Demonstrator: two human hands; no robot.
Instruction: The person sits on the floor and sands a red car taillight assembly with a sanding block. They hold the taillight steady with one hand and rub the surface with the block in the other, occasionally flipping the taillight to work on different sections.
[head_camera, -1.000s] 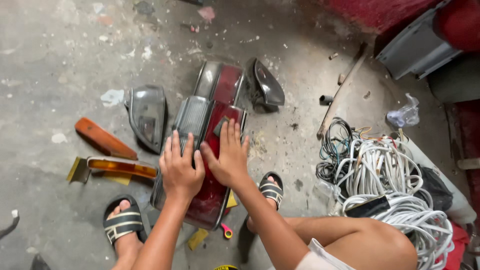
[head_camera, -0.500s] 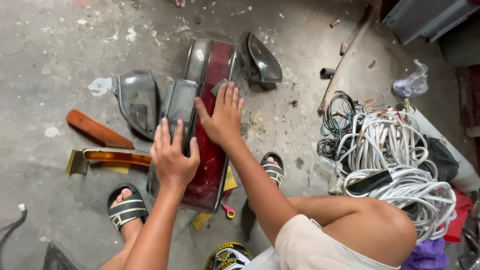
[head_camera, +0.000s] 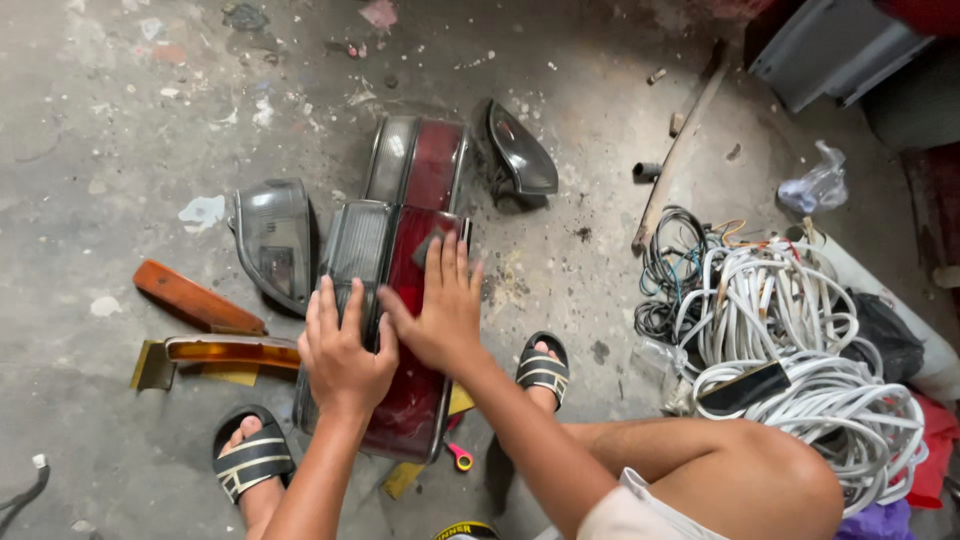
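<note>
A long car tail light (head_camera: 385, 300) with a grey clear section and a dark red section lies on the concrete floor between my sandalled feet. My left hand (head_camera: 342, 350) rests flat on its near half, fingers spread. My right hand (head_camera: 440, 305) presses flat on the red lens beside it, fingertips at a small dark square piece (head_camera: 430, 245). A second red and grey tail light (head_camera: 415, 160) lies just beyond the first.
A dark smoked lamp lens (head_camera: 272, 240) lies left, a black mirror housing (head_camera: 520, 155) beyond right. Two orange lenses (head_camera: 195, 298) (head_camera: 230, 350) sit at left. A pile of white cable coils (head_camera: 800, 350) fills the right. A small red tool (head_camera: 460, 458) lies near my right foot.
My right hand slid back toward me along the red lens after reaching farther up it. My left hand stayed on the near half. The camera view shifted slightly.
</note>
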